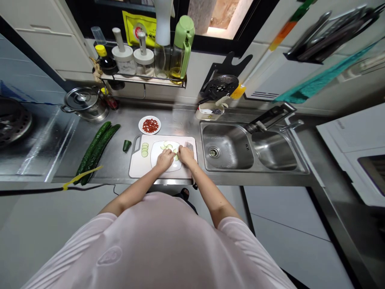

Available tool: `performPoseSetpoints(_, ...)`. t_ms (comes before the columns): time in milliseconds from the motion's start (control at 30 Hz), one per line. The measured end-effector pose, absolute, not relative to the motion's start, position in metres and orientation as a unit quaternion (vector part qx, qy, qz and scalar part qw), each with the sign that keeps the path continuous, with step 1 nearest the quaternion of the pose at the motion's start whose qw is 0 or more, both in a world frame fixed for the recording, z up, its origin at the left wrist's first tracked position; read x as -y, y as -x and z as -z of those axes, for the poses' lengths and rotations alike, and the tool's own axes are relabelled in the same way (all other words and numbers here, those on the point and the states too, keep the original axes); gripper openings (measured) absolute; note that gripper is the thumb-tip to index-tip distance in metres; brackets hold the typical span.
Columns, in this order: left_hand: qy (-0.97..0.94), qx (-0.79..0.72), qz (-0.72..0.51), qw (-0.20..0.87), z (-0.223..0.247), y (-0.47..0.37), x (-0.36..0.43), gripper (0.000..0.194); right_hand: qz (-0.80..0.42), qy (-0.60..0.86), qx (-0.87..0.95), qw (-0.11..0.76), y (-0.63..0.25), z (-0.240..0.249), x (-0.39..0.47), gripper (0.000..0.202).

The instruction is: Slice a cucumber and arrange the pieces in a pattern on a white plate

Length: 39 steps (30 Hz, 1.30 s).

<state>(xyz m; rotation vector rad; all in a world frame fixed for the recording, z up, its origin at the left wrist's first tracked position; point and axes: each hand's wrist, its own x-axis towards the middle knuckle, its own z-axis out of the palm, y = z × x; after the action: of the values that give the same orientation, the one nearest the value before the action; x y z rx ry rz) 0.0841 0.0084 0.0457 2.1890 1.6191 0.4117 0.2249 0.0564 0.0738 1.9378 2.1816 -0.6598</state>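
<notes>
A white plate [156, 149] rests on the cutting board [136, 168], with thin cucumber slices [168, 145] arranged on it. My left hand [165, 159] is over the plate's front left part, its fingers closed at a cucumber slice. Close beside it, my right hand [185, 155] is closed at the plate's right side, fingertips pinching a slice between the two hands. The fingers partly hide these slices. A short row of overlapping cucumber slices [144, 150] lies on the board's left. A knife [189, 145] lies along the board's right edge, mostly hidden by my right hand and forearm.
Left of the board are a cucumber end [126, 145] and two whole cucumbers [98, 148]. A small plate of chopped red pieces [150, 125] sits behind the board. A lidded pot [86, 104] stands back left; a double sink [228, 146] is on the right.
</notes>
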Motion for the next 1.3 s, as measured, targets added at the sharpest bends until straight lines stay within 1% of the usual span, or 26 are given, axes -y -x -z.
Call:
performPoseSetpoints(200,-0.818,-0.547,-0.117,0.135,-0.035,-0.083,-0.007,0.035,0.204,-0.654,-0.724,0.083,-0.228,-0.071,-0.057,0.031)
performPoseSetpoints(333,-0.828,-0.541,-0.096,0.112,-0.034,-0.082,-0.006,0.035,0.202,-0.673,-0.709,0.058,-0.242,-0.071,-0.060,0.027)
performPoseSetpoints(400,-0.829,-0.540,-0.094,0.112,-0.034,-0.082,-0.006,0.035,0.205,-0.684,-0.699,0.041,-0.250,-0.071,-0.060,0.025)
performPoseSetpoints(500,-0.827,-0.542,-0.094,0.118,-0.034,-0.082,-0.005,0.035,0.220,-0.674,-0.704,0.043,-0.258,-0.069,-0.057,0.023)
performPoseSetpoints(633,-0.826,-0.543,-0.093,0.118,-0.033,-0.083,-0.006,0.035,0.230,-0.665,-0.708,0.056,-0.258,-0.063,-0.050,0.025)
performPoseSetpoints(900,-0.824,-0.544,-0.097,0.123,-0.034,-0.083,-0.005,0.035,0.243,-0.672,-0.698,0.041,-0.252,-0.058,-0.048,0.027)
performPoseSetpoints(1067,-0.802,-0.571,-0.109,0.140,-0.036,-0.083,-0.006,0.036,0.253,-0.679,-0.688,0.034,-0.251,-0.060,-0.047,0.028)
performPoseSetpoints(1300,-0.812,-0.561,-0.078,0.143,-0.040,-0.084,-0.007,0.037,0.248,-0.685,-0.684,0.030,-0.250,-0.061,-0.048,0.030)
